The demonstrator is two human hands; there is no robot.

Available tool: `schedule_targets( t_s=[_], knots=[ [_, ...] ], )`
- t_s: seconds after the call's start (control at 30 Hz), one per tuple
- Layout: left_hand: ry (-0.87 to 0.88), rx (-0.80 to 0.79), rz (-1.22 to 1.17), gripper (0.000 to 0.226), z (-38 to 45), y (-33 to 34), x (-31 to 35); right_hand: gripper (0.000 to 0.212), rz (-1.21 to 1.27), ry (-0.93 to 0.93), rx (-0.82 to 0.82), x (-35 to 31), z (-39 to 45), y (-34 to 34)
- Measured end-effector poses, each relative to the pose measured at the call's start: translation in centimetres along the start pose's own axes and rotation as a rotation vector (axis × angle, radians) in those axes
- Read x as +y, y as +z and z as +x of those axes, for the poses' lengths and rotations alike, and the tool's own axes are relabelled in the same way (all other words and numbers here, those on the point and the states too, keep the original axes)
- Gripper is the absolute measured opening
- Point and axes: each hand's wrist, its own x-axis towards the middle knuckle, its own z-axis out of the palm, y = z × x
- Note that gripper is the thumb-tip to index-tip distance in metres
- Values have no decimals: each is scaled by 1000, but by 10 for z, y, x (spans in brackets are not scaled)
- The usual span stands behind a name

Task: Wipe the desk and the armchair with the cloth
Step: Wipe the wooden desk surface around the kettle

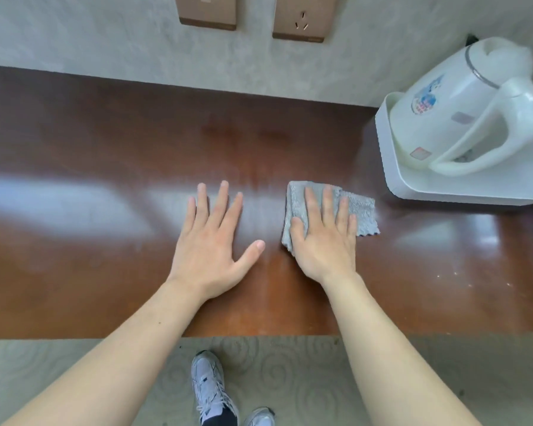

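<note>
We look down on a glossy reddish-brown wooden counter (105,167) that runs the full width of the view, its polish throwing pale window reflections across the left and middle. Its far edge meets a grey mottled wall (74,41) carrying two bronze-coloured socket plates (299,21). At the far right of the counter a white plastic electric kettle (462,99) stands on a white rectangular tray (490,189).

Our right hand (323,235) lies flat with straight fingers pressing on a small folded grey terry cloth (360,207), which sits on the counter right of centre, near the tray but apart from it. Our left hand (213,238) is spread, palm down, fingers splayed, resting on the bare wood just left of the cloth and holding nothing.

Below the counter's near edge lies a grey-green carpet with a swirl pattern (290,379), where two white and grey trainers (210,385) show. A few pale specks dot the wood at the near right.
</note>
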Motion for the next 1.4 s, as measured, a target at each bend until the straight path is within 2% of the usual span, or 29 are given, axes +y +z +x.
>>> schedule_targets(
  t_s=[0.1,0.17,0.33,0.43,0.5,0.6,0.77,0.87,0.97,1.07,1.2,1.3,1.4],
  knots=[
    [-76,11,11,92,16,19,23,62,14,66,-54,1,43,-17],
    [-124,1,47,93,19,27,28,63,22,79,-29,3,44,-15],
    [-150,-60,145,90,25,27,31,68,21,105,73,21,-49,10],
    [-156,-71,151,89,25,24,33,68,-12,99,51,32,-106,22],
    [-158,-78,161,89,28,24,34,67,-10,112,15,36,-107,25],
    [-160,-86,176,88,29,26,33,65,3,87,12,32,-61,17],
    [-168,-89,204,86,30,26,34,65,-20,43,84,23,76,-17],
    [-169,-87,212,86,29,27,34,65,-53,-9,41,19,150,-40],
    [-179,-84,234,84,30,28,34,66,-62,-46,3,20,183,-50],
    [-187,-88,255,83,30,28,36,67,-51,-64,47,22,159,-44],
    [-181,-87,256,83,32,27,36,66,-36,-89,116,33,49,-19],
    [-179,-78,246,83,32,27,36,65,-36,-123,63,47,-39,1],
    [-176,-87,249,84,32,27,36,65,-71,-152,-15,57,-30,-1]
  ],
)
